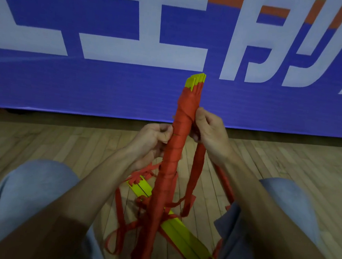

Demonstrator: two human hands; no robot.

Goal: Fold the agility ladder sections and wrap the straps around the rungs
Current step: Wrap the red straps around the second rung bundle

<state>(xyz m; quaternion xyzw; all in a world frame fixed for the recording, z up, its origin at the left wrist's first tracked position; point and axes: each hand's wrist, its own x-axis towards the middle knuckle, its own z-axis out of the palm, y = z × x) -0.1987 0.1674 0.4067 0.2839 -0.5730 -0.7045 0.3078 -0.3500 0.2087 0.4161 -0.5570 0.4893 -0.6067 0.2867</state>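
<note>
Standing nearly upright between the person's knees, the bundle of yellow plastic ladder rungs [194, 81] was wound tightly in red fabric strap [173, 150]. The left hand [154, 137] pinched the bundle's wrapped side with curled fingers. The right hand [213, 131] grasped a strap length hanging alongside. Loose yellow rungs [185, 240] lay tangled on the wooden floor [59, 138].

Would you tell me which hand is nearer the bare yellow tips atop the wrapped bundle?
Right. The right hand, gripping the loose strap, touches the wrapped bundle a little below the yellow tips; the left hand holds the bundle lower down, on its opposite side.
</note>
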